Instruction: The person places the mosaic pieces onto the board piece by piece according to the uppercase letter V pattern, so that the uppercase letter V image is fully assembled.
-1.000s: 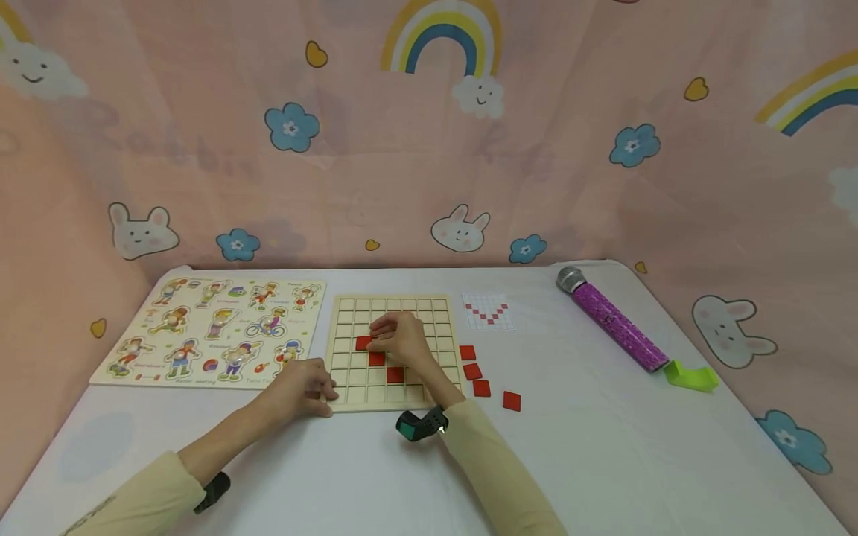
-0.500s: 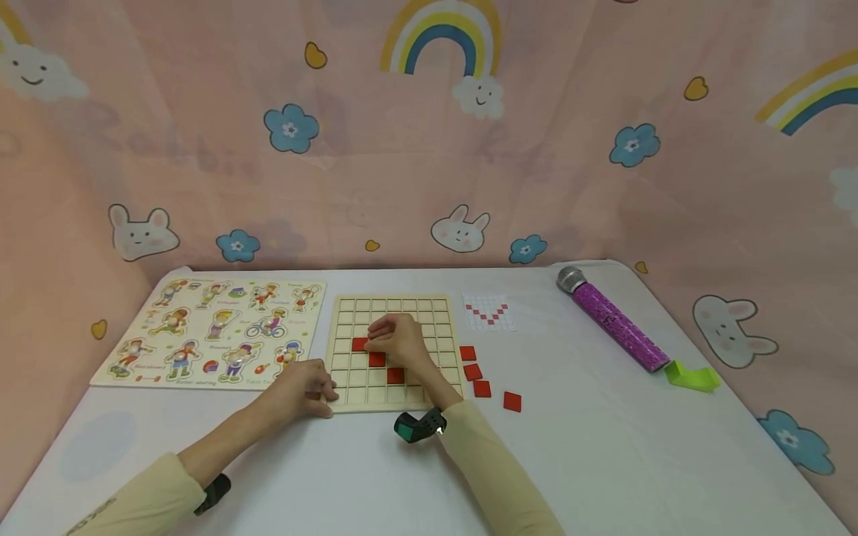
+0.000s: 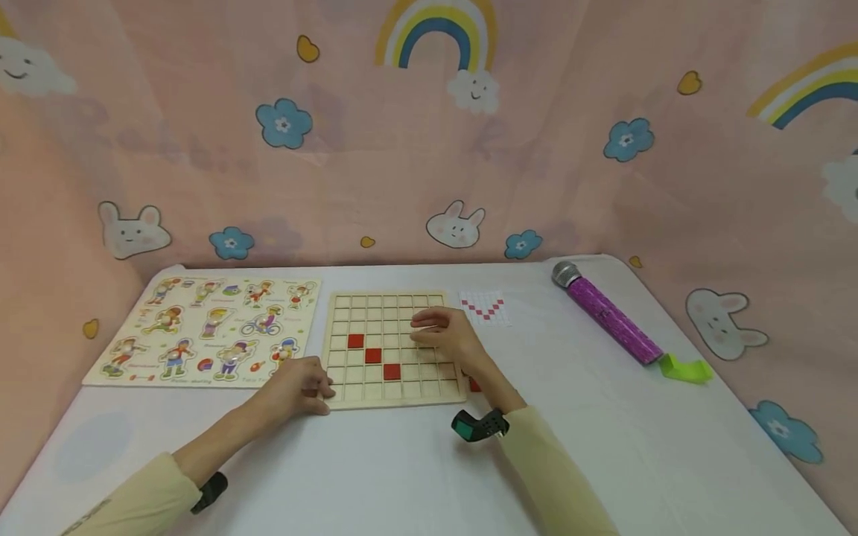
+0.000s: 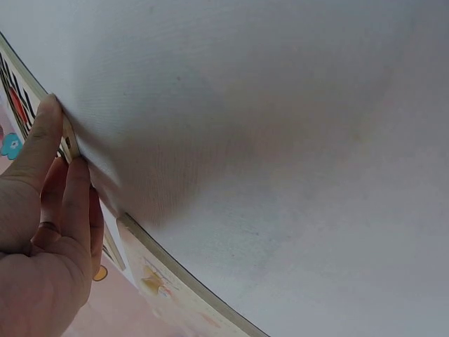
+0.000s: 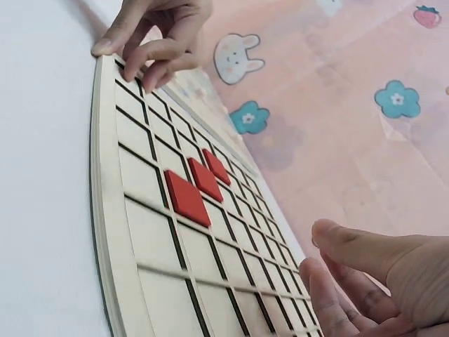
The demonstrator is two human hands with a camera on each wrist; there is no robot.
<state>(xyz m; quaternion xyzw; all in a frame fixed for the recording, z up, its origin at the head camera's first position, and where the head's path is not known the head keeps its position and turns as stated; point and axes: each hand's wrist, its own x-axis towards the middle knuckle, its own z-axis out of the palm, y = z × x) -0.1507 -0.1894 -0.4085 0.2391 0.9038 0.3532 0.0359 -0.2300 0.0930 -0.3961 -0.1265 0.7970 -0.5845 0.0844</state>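
at the far left of the white table (image 3: 375, 476), a puzzle (image 3: 190, 327) of sporting figures lies flat. near its right corner, the left hand (image 3: 295, 387) pinches the near left corner of the board (image 3: 391, 341), thumb along the near edge, fingers curled at the side. a black wristband (image 3: 210, 491) shows below a pale sleeve (image 3: 134, 499). the gridded board lies flat just beside the puzzle. three red tiles (image 3: 373, 356) sit in its squares, corner to corner, stepping down to the right. the right hand (image 3: 452, 339) is over the board's right side, thumb and fingers loosely spread; i can't tell whether it touches the wood. past it, a card (image 3: 484, 307) shows a red v on a grid, and a loose tile (image 3: 475, 385) peeks from behind the forearm. farther right, a purple microphone (image 3: 608, 313) lies slantwise, its near end beside a green piece (image 3: 685, 369).
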